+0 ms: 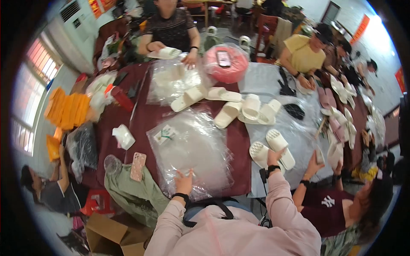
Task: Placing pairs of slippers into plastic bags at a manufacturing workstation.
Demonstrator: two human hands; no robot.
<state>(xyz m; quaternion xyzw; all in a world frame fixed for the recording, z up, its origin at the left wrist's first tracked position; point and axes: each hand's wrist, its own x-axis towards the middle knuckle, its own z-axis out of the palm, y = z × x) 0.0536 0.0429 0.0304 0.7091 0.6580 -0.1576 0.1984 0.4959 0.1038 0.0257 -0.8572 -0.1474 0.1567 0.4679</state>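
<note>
My left hand (183, 183) rests on a stack of clear plastic bags (194, 136) spread on the dark red tabletop, its fingers apart near the bags' front edge. To the right, my right hand (276, 158) is closed on the inner edges of a pair of white slippers, one slipper (259, 151) on its left and the other slipper (278, 138) on its right. The undersides of my right fingers are hidden. Beyond the bags lie several loose white slippers (228, 113).
Across the table a person handles a white slipper (165, 53) beside more clear bags (171, 81). A pink round bundle (226, 64) bears a phone. At left are a phone (137, 166), a tissue pack (123, 136) and orange packages (68, 109). Co-workers sit along the right side.
</note>
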